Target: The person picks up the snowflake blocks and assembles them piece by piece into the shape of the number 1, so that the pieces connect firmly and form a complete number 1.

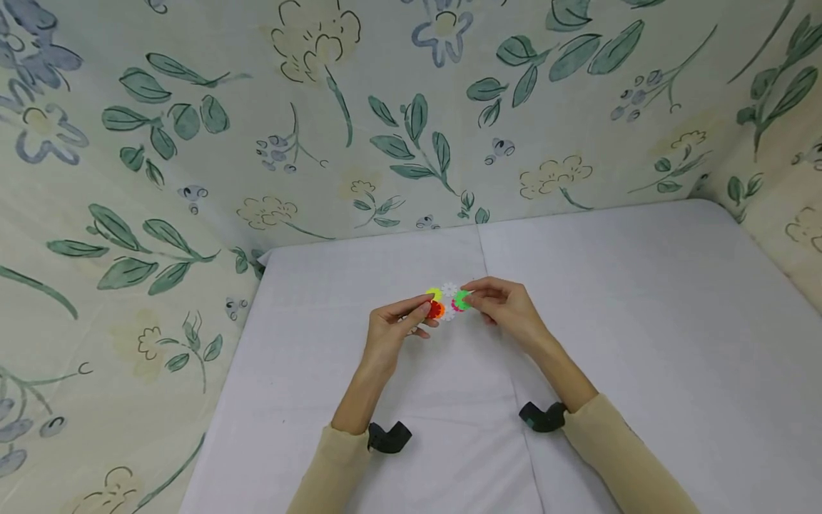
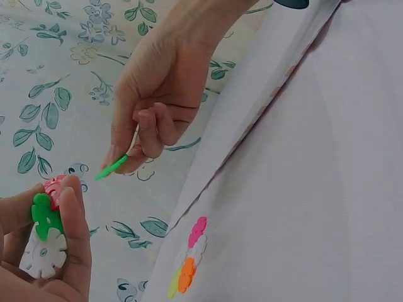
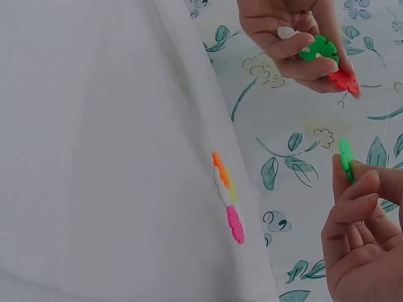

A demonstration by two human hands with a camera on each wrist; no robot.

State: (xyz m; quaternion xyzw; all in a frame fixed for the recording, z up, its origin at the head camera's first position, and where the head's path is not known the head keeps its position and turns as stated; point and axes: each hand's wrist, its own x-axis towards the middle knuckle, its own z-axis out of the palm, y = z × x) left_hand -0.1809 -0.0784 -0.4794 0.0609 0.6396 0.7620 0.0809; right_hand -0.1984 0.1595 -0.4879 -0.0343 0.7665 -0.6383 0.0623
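My left hand (image 1: pixel 393 330) grips a small cluster of notched plastic discs: a red disc (image 3: pixel 344 82), a green disc (image 2: pixel 48 217) and a white disc (image 2: pixel 44 253), which overlap one another. Level with it on the right, my right hand (image 1: pixel 511 308) pinches a single green disc (image 3: pixel 346 160) by its edge between thumb and fingertips. A narrow gap separates this disc from the cluster. Both hands are raised over the white cloth. Below them lie a pink disc (image 2: pixel 197 231), white discs (image 1: pixel 449 290), an orange disc (image 2: pixel 187 274) and a yellow disc (image 1: pixel 434 294).
A white cloth (image 1: pixel 642 321) with creases covers the table. Floral fabric (image 1: pixel 411 121) hangs behind it and along both sides. A dark wrist mount (image 1: pixel 389 437) sits by the left cuff, and another dark mount (image 1: pixel 542 417) by the right cuff.
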